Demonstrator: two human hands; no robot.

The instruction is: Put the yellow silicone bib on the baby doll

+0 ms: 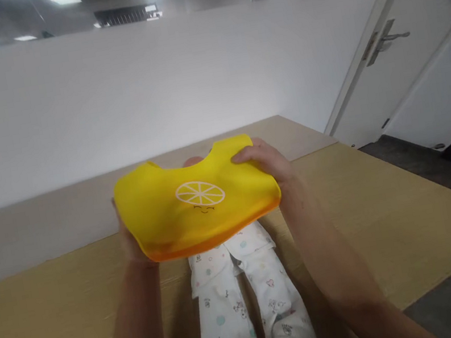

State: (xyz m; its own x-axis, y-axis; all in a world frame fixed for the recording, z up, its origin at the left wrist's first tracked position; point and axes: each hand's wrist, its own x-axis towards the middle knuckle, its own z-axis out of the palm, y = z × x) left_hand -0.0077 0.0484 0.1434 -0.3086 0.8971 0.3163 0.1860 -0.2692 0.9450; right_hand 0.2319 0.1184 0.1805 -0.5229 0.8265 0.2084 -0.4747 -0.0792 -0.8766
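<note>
Head view: left hand [131, 243] and right hand [266, 163] fingers pinch a yellow bib [197, 205]. Beneath, a doll [240, 296] lies on the desk [389, 193].

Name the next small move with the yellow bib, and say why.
Probably lower the soft yellow bib with the lemon-slice print onto the chest of the doll in white patterned pyjamas. The left hand and right hand grip its two sides, it hangs above the doll on the wooden table, and its neck cutout sits over the doll's head.
</note>
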